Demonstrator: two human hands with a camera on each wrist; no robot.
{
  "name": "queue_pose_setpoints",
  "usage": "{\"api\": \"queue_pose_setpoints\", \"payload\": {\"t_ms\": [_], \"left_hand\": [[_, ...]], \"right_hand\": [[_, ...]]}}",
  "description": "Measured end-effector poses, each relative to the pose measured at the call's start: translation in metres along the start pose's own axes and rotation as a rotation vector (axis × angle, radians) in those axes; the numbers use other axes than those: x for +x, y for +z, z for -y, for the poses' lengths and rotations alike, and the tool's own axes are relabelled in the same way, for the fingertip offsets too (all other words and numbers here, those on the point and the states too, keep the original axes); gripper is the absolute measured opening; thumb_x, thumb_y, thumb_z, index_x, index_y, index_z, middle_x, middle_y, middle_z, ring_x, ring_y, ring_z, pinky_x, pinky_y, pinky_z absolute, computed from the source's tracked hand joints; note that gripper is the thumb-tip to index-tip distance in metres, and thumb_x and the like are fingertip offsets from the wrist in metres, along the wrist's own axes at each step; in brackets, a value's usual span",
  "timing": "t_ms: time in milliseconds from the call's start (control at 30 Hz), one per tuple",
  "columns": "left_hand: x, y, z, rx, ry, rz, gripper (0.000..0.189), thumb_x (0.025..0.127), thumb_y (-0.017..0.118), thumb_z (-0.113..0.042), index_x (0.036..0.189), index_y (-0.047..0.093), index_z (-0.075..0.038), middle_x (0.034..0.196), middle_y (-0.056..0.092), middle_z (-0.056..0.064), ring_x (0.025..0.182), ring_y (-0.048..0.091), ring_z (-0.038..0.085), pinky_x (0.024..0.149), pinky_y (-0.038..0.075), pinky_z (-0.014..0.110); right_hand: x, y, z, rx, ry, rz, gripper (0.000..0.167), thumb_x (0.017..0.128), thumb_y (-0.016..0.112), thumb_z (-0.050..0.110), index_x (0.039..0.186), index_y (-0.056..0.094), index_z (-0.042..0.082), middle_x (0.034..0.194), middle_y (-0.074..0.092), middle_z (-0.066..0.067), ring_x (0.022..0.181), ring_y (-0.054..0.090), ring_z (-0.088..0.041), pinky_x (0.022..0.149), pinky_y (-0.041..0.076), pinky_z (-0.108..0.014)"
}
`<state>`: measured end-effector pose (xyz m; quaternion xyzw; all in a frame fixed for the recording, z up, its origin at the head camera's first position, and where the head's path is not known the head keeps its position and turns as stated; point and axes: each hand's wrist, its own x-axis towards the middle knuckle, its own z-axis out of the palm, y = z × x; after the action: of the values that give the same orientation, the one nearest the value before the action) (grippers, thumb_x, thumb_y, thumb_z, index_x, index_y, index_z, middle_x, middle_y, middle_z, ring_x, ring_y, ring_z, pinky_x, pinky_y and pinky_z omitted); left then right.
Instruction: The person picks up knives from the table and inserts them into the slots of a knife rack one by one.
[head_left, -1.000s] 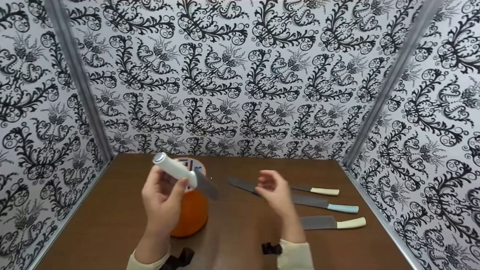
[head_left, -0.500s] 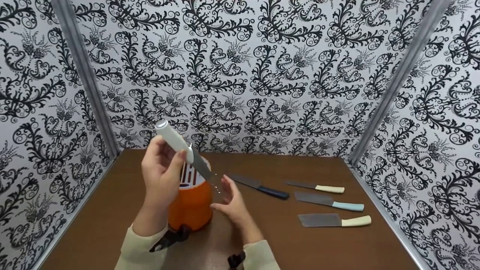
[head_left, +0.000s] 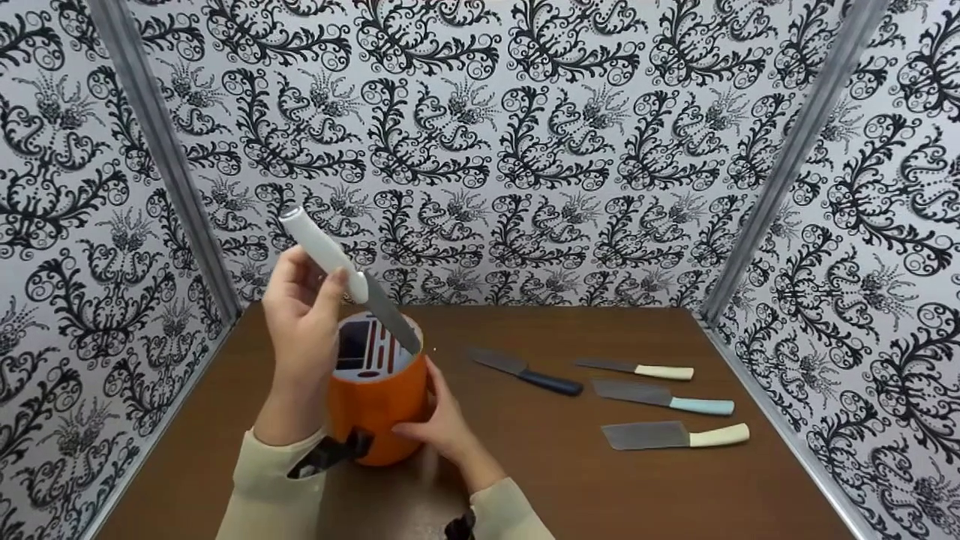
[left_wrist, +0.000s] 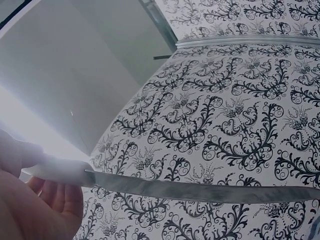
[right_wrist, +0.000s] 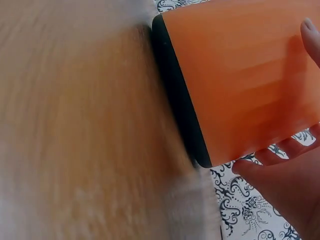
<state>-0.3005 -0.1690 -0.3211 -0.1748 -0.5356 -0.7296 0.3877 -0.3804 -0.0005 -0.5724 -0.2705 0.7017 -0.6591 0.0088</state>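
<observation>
My left hand (head_left: 304, 322) pinches the white handle of a kitchen knife (head_left: 386, 309) between thumb and fingers. The blade slants down to the right, its tip at the right edge of the slotted top of an orange knife block (head_left: 375, 412). In the left wrist view the knife's blade (left_wrist: 200, 192) reaches across to the right, bare along its length. Low on the block's right side, my right hand (head_left: 446, 424) grips it with the thumb in front and the fingers round the side. The right wrist view shows the knife block (right_wrist: 240, 85) with a black base rim.
On the brown table (head_left: 540, 465), right of the block, lie a dark-handled knife (head_left: 551, 382), a small cream-handled knife (head_left: 664, 372), a light-blue-handled knife (head_left: 701, 406) and a cream-handled cleaver (head_left: 718, 436). Patterned walls (head_left: 480, 150) enclose the table.
My right hand has moved left from above the knives and taken hold of the block. The left hand has risen, tilting the knife so its blade tip meets the block's top.
</observation>
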Motion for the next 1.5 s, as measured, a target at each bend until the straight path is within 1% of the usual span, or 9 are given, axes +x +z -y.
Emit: {"api": "queue_pose_setpoints", "payload": {"t_ms": [133,300,600,833,1000,1067,1200,1300,1500], "left_hand": [[0.005,0.000,-0.006,-0.017,0.011,-0.048,0.025,0.096,0.061,0.014,0.119,0.064,0.005,0.105,0.067,0.011,0.093,0.064,0.021,0.084,0.059,0.026],[0.011,0.000,-0.010,0.024,0.013,-0.075,0.025,0.096,0.059,0.016,0.119,0.064,0.006,0.100,0.064,0.011,0.086,0.059,0.019,0.078,0.057,0.023],[0.021,-0.004,-0.002,0.081,-0.006,-0.129,0.026,0.099,0.058,0.013,0.123,0.063,0.003,0.104,0.064,0.011,0.093,0.063,0.024,0.084,0.060,0.026],[0.029,-0.009,0.010,0.119,-0.020,-0.175,0.025,0.100,0.057,0.011,0.122,0.064,0.002,0.104,0.064,0.010,0.095,0.063,0.025,0.087,0.060,0.028],[0.032,-0.010,0.024,0.131,0.014,-0.203,0.028,0.098,0.057,0.014,0.123,0.064,0.006,0.102,0.064,0.007,0.094,0.062,0.023,0.087,0.059,0.027],[0.031,-0.012,0.029,0.154,0.010,-0.199,0.028,0.098,0.058,0.014,0.124,0.064,0.007,0.103,0.064,0.005,0.095,0.062,0.023,0.088,0.059,0.027],[0.028,-0.015,0.040,0.195,-0.009,-0.180,0.028,0.099,0.058,0.012,0.125,0.063,0.007,0.105,0.063,0.006,0.097,0.061,0.024,0.088,0.059,0.027],[0.027,-0.017,0.050,0.217,-0.018,-0.152,0.028,0.099,0.058,0.011,0.127,0.063,0.007,0.108,0.064,0.012,0.099,0.062,0.024,0.089,0.060,0.028],[0.022,-0.016,0.068,0.296,-0.108,-0.065,0.032,0.101,0.059,0.007,0.133,0.061,0.006,0.119,0.066,0.024,0.103,0.065,0.024,0.089,0.059,0.026]], "right_hand": [[0.000,-0.001,-0.003,0.008,0.016,-0.009,0.112,0.082,0.092,0.026,0.170,0.023,0.023,0.169,0.040,-0.008,0.150,0.048,-0.031,0.123,0.040,-0.053],[0.000,-0.002,-0.005,0.026,0.008,0.002,0.108,0.085,0.090,0.026,0.170,0.023,0.023,0.171,0.037,-0.009,0.152,0.045,-0.033,0.124,0.038,-0.057],[-0.002,-0.002,-0.006,0.033,-0.016,-0.009,0.106,0.085,0.089,0.026,0.169,0.024,0.023,0.171,0.038,-0.007,0.152,0.045,-0.033,0.125,0.036,-0.060],[0.001,0.001,-0.008,0.051,0.003,-0.011,0.107,0.085,0.090,0.023,0.169,0.025,0.027,0.171,0.038,-0.004,0.152,0.046,-0.030,0.125,0.038,-0.053],[0.002,0.000,-0.006,0.034,-0.010,-0.031,0.108,0.082,0.093,0.023,0.168,0.028,0.019,0.168,0.043,-0.005,0.150,0.046,-0.026,0.123,0.041,-0.037],[0.001,0.000,-0.005,0.019,-0.009,-0.030,0.108,0.082,0.093,0.025,0.168,0.028,0.018,0.167,0.043,-0.005,0.150,0.046,-0.025,0.122,0.041,-0.033],[0.002,0.003,-0.002,0.019,0.000,-0.019,0.107,0.084,0.092,0.024,0.168,0.027,0.020,0.169,0.041,-0.004,0.151,0.045,-0.026,0.123,0.040,-0.039],[0.002,0.005,-0.001,0.022,0.002,-0.018,0.106,0.085,0.092,0.023,0.168,0.027,0.021,0.170,0.040,-0.004,0.152,0.044,-0.026,0.123,0.040,-0.042],[0.000,0.005,0.003,0.024,-0.017,-0.025,0.105,0.085,0.091,0.022,0.168,0.028,0.020,0.170,0.039,-0.005,0.153,0.044,-0.027,0.124,0.040,-0.043]]}}
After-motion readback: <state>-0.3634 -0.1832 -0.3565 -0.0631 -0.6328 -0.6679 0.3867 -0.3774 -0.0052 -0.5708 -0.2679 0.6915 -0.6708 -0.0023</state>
